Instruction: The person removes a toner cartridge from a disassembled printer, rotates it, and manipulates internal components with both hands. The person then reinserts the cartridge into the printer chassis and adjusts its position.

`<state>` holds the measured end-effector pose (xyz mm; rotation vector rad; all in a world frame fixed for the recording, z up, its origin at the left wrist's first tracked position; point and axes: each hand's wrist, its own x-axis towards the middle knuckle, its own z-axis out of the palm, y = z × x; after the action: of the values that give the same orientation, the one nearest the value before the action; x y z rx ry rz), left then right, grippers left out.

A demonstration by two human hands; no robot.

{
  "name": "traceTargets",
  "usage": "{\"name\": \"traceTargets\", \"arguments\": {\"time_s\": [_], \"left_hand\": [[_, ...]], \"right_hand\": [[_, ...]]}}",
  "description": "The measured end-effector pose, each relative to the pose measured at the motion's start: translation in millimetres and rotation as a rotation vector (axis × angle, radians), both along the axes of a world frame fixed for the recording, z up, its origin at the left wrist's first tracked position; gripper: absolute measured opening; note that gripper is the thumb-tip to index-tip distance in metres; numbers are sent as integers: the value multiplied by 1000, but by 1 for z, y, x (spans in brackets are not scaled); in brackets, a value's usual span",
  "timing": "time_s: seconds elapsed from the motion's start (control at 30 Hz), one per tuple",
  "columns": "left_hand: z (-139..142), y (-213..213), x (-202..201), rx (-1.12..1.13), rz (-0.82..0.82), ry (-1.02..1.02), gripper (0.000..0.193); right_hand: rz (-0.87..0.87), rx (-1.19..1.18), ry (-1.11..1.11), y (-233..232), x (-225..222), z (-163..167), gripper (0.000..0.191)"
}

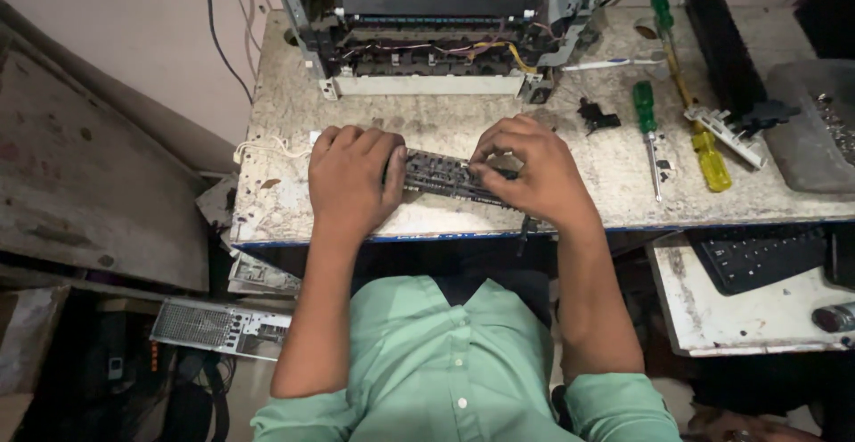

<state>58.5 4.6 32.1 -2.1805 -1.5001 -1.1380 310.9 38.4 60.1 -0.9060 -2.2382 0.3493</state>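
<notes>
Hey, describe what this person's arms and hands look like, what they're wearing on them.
Both hands, the left hand and the right hand, are bare: no gloves, and no rings or watch that I can see. The forearms are uncovered. The sleeves of a light green button-up shirt are rolled up to about the elbows.

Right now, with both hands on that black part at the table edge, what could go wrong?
1. The black part lies near the table's front edge; if the left hand or right hand slips, it may fall.
2. The green screwdriver lies close to the right hand and could be knocked.
3. Loose wires hang out of the opened printer and may snag.
</notes>
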Motion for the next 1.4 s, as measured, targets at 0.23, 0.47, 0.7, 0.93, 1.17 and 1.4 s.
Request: {"name": "traceTargets", "arguments": {"time_s": [0.23,0.47,0.7,0.93,1.17,1.4], "left_hand": [[0,0,0,-22,15,42,14],[1,-1,-1,-2,4,30,13],[-1,-4,1,1,13,16,14],[-4,-3,0,15,23,34,14],[-5,-5,1,39,22,19,13],[-5,-6,0,37,18,3,14]], "right_hand": [[5,-182,55,4,0,1,14],[81,-91,45,7,4,1,17],[-20,-511,121,14,5,-2,22],[42,-694,74,26,6,-6,20],[125,-720,67,29,10,-5,26],[66,-677,69,25,5,-10,24]]}}
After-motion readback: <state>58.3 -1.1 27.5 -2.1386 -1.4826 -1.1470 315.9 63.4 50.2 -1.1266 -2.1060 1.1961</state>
